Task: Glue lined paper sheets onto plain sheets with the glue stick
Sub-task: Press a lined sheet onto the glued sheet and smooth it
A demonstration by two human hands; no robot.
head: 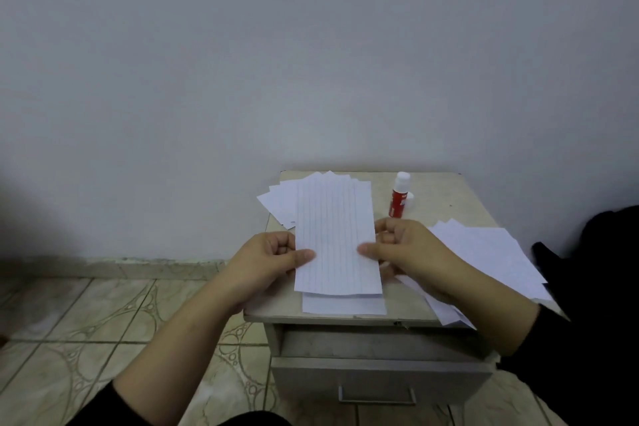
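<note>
Landmark: the small beige bedside cabinet (460, 197) against the wall, drawer (380, 377) pulled partly out at its front.

Lined sheet (337, 239): held over the middle of the cabinet top, long side running away from the person, rule lines visible on the upper face. Left hand (268, 258) pinches its left edge, thumb on top, other fingers curled under. Right hand (408, 249) pinches its right edge the same way, thumb on top. Both hands grasping the same sheet.

Plain sheet (344, 304): lies flat at the front edge of the cabinet top, directly under the lined sheet; only its near strip shows below the lined sheet's near edge. Cannot tell whether the two touch.

Glue stick (399, 195): red body, white cap on, standing upright toward the back of the cabinet top, just right of the lined sheet's far end. Not in either hand. A small white object sits right behind it, unclear what.

Fanned paper stack (280, 202): back-left of the cabinet top, overhanging the left edge, partly hidden by the lined sheet.

Second loose paper pile (491, 252): right side of the cabinet top, overhanging the right and front edges, partly under the right wrist.

Dark sleeves on both forearms. Tiled floor (103, 315) left of the cabinet.
</note>
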